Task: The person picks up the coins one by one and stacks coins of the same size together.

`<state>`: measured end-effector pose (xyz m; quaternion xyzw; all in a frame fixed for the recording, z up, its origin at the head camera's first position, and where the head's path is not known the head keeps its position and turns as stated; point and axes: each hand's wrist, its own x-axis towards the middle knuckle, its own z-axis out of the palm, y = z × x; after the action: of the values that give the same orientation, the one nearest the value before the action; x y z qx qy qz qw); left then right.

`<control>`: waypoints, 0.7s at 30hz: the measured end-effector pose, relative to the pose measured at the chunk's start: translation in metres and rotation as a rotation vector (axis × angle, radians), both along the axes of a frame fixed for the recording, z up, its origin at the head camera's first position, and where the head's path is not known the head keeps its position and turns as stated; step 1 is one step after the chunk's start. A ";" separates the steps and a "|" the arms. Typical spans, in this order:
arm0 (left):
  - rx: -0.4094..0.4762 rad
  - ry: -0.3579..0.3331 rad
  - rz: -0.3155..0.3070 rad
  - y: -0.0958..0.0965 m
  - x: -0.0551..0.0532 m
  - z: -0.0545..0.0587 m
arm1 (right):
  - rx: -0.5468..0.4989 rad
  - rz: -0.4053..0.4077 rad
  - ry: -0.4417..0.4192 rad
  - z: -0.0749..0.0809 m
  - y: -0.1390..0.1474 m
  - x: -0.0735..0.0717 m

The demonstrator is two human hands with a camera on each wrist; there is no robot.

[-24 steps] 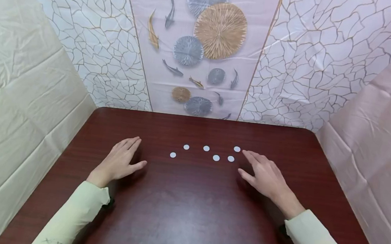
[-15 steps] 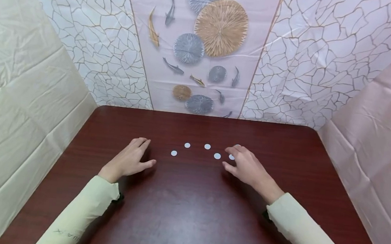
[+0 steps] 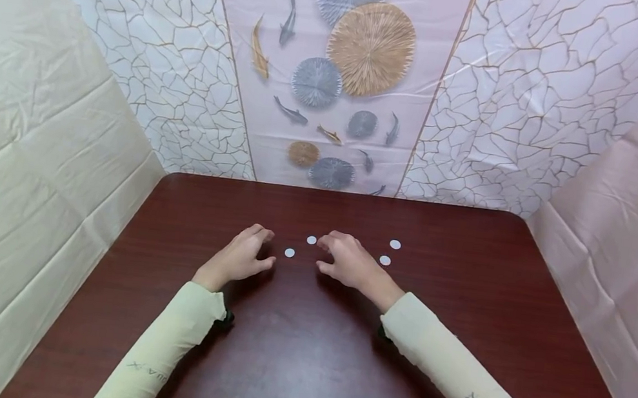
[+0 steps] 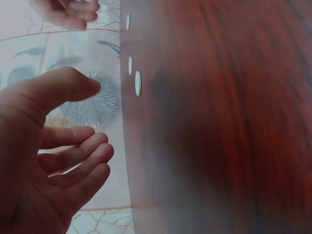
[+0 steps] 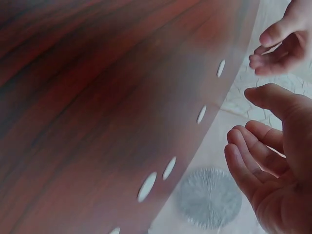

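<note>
Small flat white discs lie on the dark red-brown table (image 3: 303, 353). Just right of my left hand (image 3: 238, 258) is one disc (image 3: 289, 253), with another disc (image 3: 311, 240) slightly farther back. My right hand (image 3: 352, 262) is over the middle of the scattered discs and hides part of that area in the head view. To its right lie a nearer disc (image 3: 385, 260) and a farther disc (image 3: 395, 244). In the right wrist view, several discs, such as this one (image 5: 146, 187), sit apart from my fingers. Both hands have loosely bent fingers, and nothing shows between them.
A patterned cloth (image 3: 364, 100) with fish and round motifs hangs behind the table's far edge. Pale cloth walls stand at the left (image 3: 54, 165) and right (image 3: 625, 225). Light sleeves (image 3: 163, 345) cover both forearms.
My right hand has swept left from beside the rightmost disc, uncovering the right discs and covering middle ones. My left hand has moved right, closer to the leftmost disc. The view has shifted slightly.
</note>
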<state>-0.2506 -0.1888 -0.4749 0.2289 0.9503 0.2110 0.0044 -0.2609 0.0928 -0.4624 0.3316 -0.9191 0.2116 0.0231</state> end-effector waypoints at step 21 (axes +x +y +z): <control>0.034 -0.107 0.005 0.025 -0.024 -0.019 | 0.051 -0.019 -0.149 -0.024 -0.058 -0.030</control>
<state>-0.2748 -0.1640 -0.4938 0.2148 0.9456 0.2391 0.0505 -0.2912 0.0348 -0.4863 0.3068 -0.9264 0.2119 -0.0516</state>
